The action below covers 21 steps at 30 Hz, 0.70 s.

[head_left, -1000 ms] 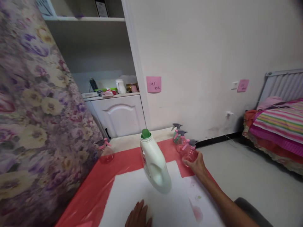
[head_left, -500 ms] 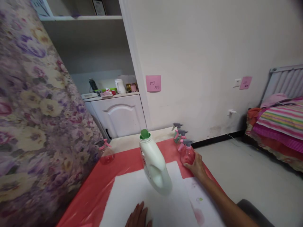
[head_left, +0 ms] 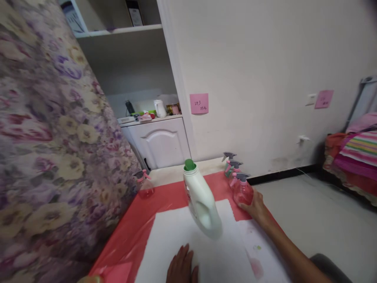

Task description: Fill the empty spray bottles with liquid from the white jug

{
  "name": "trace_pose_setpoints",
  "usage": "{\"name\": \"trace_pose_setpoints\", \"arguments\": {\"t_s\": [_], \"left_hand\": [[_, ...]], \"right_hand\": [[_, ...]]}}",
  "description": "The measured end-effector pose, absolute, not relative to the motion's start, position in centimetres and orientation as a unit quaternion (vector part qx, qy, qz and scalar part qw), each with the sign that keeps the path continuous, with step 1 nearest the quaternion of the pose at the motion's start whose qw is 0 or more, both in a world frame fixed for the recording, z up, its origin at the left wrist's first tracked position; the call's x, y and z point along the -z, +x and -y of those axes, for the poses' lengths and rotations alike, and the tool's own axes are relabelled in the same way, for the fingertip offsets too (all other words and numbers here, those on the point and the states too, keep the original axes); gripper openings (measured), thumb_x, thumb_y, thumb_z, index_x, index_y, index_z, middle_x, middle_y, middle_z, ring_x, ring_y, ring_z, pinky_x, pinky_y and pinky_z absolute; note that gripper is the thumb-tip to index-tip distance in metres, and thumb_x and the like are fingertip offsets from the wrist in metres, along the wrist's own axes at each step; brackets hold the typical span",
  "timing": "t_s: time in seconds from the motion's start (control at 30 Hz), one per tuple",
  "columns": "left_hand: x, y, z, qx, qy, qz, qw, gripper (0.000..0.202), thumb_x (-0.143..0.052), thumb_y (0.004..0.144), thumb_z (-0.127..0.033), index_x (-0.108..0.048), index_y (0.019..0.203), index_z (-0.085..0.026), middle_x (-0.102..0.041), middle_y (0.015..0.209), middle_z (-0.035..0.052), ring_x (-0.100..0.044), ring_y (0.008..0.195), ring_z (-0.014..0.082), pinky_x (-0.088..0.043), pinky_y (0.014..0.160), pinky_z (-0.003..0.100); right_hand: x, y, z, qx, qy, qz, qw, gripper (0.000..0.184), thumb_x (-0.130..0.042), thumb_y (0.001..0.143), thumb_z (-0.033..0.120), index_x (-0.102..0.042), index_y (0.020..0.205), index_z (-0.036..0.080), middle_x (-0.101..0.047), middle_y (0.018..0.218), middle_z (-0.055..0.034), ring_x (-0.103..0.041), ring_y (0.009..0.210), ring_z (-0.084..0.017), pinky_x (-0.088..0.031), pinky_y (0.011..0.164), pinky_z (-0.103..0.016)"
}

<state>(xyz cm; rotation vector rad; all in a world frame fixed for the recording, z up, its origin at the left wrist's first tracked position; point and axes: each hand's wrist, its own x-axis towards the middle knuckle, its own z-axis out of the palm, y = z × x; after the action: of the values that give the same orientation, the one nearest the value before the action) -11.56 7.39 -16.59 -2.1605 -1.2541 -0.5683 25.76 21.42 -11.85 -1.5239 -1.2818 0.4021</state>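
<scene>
Right fingers (head_left: 258, 197) clasp the pink bottle (head_left: 243, 193) right of the jug (head_left: 202, 202), seemingly positioning it; left fingers (head_left: 182, 257) lie loose; any release needs steadiness.

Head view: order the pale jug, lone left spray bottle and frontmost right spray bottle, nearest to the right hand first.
1. Frontmost right spray bottle: right side, at the right hand.
2. Pale jug: centre, leftward.
3. Lone left spray bottle: far left.
</scene>
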Motion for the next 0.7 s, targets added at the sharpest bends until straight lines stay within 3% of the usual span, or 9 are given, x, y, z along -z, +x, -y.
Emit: {"name": "trace_pose_setpoints", "arguments": {"t_s": [0.1, 0.2, 0.33, 0.47, 0.57, 0.7], "left_hand": [[16.2, -10.8, -6.6, 0.217, -0.799, 0.488, 0.278, 0.036, -0.058, 0.087, -0.037, -0.064, 0.118, -0.019, -0.071, 0.123, 0.0108, -0.069, 0.109, 0.0249, -0.061, 0.084, 0.037], [16.1, -9.9, -6.0, 0.215, -0.785, 0.521, 0.258, 0.036, -0.054, 0.089, -0.034, -0.063, 0.12, -0.019, -0.068, 0.127, 0.0106, -0.066, 0.113, 0.0257, -0.058, 0.088, 0.04], [15.9, -8.9, -5.4, 0.185, -0.769, 0.573, 0.214, 0.041, -0.05, 0.089, -0.029, -0.061, 0.127, -0.019, -0.064, 0.134, 0.0094, -0.062, 0.119, 0.0266, -0.054, 0.095, 0.043], [14.8, -7.7, -4.7, 0.146, -0.761, 0.613, 0.157, 0.047, -0.043, 0.092, -0.027, -0.052, 0.138, -0.02, -0.054, 0.144, 0.0074, -0.053, 0.13, 0.0263, -0.047, 0.105, 0.045], [13.8, -6.9, -4.4, 0.128, -0.754, 0.634, 0.115, 0.049, -0.042, 0.092, -0.026, -0.049, 0.14, -0.018, -0.049, 0.148, 0.0079, -0.048, 0.135, 0.0265, -0.043, 0.109, 0.046], [12.6, -6.7, -3.9, 0.112, -0.751, 0.648, 0.053, 0.05, -0.042, 0.095, -0.037, -0.049, 0.141, -0.019, -0.045, 0.151, 0.008, -0.043, 0.138, 0.0261, -0.038, 0.113, 0.046]], "right_hand": [[10.3, 26.2, -20.0, -0.155, -0.628, 0.537, 0.541, 0.08, -0.068, 0.068, 0.05, -0.042, 0.136, 0.016, -0.05, 0.127, -0.0148, -0.045, 0.127, -0.039, -0.039, 0.106, -0.055], [8.6, 26.4, -17.4, -0.153, -0.608, 0.537, 0.565, 0.066, -0.06, 0.079, 0.055, -0.048, 0.131, 0.017, -0.051, 0.126, -0.0149, -0.058, 0.113, -0.032, -0.048, 0.1, -0.049], [8.4, 23.8, -11.6, -0.206, -0.548, 0.588, 0.558, 0.045, -0.057, 0.087, 0.044, -0.051, 0.127, 0.023, -0.063, 0.118, -0.0101, -0.067, 0.102, -0.025, -0.055, 0.094, -0.043], [11.3, 18.1, -5.8, -0.243, -0.449, 0.713, 0.481, 0.026, -0.055, 0.089, 0.03, -0.057, 0.114, 0.024, -0.069, 0.101, -0.0067, -0.069, 0.093, -0.021, -0.058, 0.085, -0.032], [13.6, 14.2, -3.3, -0.254, -0.36, 0.788, 0.43, 0.031, -0.056, 0.08, 0.016, -0.059, 0.111, 0.023, -0.071, 0.098, -0.0052, -0.069, 0.092, -0.019, -0.057, 0.086, -0.027], [14.7, 12.6, -2.2, -0.238, -0.337, 0.855, 0.316, 0.04, -0.059, 0.072, 0.008, -0.064, 0.11, 0.02, -0.07, 0.115, -0.0099, -0.067, 0.108, -0.021, -0.054, 0.096, -0.028]]}}
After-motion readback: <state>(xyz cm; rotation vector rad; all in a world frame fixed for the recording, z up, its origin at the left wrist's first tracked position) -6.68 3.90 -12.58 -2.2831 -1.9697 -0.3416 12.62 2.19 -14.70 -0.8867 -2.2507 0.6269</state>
